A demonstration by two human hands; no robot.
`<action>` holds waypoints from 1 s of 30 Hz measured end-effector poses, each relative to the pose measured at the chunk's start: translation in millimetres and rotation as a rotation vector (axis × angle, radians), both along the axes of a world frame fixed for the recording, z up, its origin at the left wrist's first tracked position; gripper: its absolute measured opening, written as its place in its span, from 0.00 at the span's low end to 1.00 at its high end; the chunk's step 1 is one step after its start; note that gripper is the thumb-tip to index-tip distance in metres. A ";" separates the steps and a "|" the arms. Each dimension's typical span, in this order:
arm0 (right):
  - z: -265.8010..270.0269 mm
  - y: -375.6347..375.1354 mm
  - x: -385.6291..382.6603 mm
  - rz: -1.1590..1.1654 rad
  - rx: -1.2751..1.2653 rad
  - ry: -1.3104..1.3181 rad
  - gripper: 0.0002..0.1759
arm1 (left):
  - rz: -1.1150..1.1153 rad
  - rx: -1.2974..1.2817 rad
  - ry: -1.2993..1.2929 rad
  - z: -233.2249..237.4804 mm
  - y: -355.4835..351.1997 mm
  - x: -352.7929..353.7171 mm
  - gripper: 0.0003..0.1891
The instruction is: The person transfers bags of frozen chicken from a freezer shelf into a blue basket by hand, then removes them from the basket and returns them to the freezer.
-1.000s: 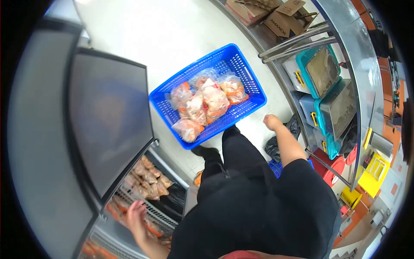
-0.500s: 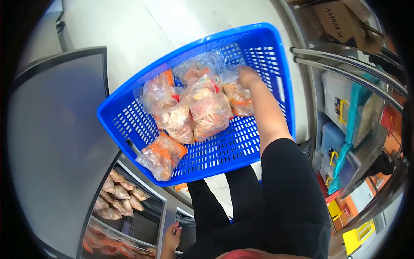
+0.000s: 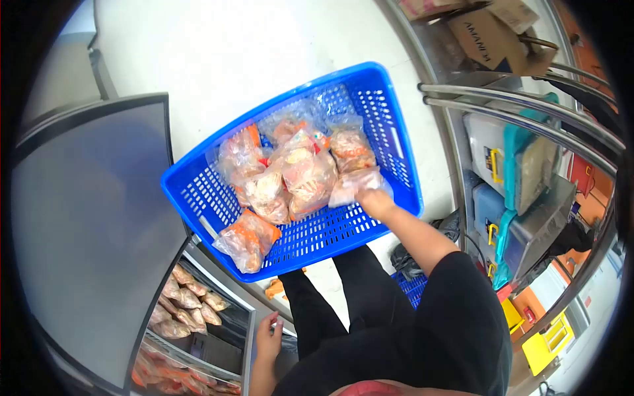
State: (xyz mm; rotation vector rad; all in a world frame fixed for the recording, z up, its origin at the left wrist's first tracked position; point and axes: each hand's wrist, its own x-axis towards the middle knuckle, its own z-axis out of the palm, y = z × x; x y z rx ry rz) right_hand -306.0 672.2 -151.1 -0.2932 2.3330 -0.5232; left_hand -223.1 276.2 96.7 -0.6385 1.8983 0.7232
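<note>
A blue perforated plastic basket [image 3: 317,245] holds several clear plastic bags of pale pink, meat-like food with orange print. My right hand [image 3: 375,203] reaches in over the front right side, its fingers closed on a small bag of pinkish food [image 3: 353,185]; the hand is slightly blurred. Just behind that bag lies another food bag [image 3: 352,150]. An orange-printed bag [image 3: 247,241] sits apart in the basket's near left corner. Low in the view, my left hand [image 3: 267,335] is beside the cabinet frame, fingers loosely apart with nothing visible in them.
At left stands an open grey door [image 3: 92,224] above a cabinet with stacked food bags [image 3: 185,300]. A metal rack [image 3: 502,99] on the right carries a cardboard box [image 3: 492,43] and lidded bins [image 3: 492,148]. Black plastic [image 3: 406,261] lies on the floor near a blue crate [image 3: 413,287].
My right hand has come from the basket's far right toward its near right side, where a small bag now shows under it. In the view the basket sits slightly lower. My left hand has risen a little.
</note>
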 end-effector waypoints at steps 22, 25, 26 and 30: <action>791.3 -250.1 -54.6 0.779 -0.969 0.965 0.08 | 0.644 0.871 1.076 237.4 -105.4 -18.4 0.43; 859.1 -329.4 -66.0 0.755 -1.138 0.979 0.08 | 0.671 1.265 1.313 322.0 -144.4 -20.6 0.42; 873.8 -359.2 -62.8 0.708 -1.229 0.878 0.08 | 0.641 1.391 1.364 347.0 -152.4 -14.0 0.42; 920.6 -468.7 -27.7 0.642 -1.181 0.653 0.09 | 0.595 1.733 1.517 402.2 -172.0 36.9 0.41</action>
